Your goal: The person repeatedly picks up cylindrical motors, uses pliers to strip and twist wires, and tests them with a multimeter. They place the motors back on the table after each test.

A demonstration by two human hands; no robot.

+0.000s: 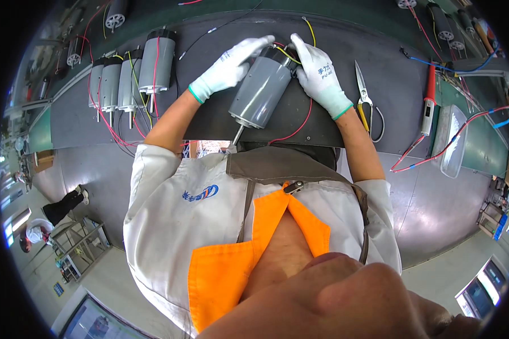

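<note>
A grey cylindrical electric motor (261,90) with a black far end cap lies tilted on the dark worktop, its shaft pointing toward me past the near edge. My left hand (229,66), in a white glove with a green cuff, holds its far left side, fingers reaching over the cap beside a red wire. My right hand (321,78), gloved alike, grips the far right side, index finger extended past the cap. A yellow-green wire (288,55) arches over the cap between both hands. The fingertips behind the cap are partly hidden. A red wire (304,125) trails down right of the motor.
Several similar motors (157,62) with loose wires stand at the left. Scissors (363,93) lie right of my right hand. Farther right are a red-handled soldering iron (430,99) and a clear plastic tray (450,141). Another person (42,229) is away at the left.
</note>
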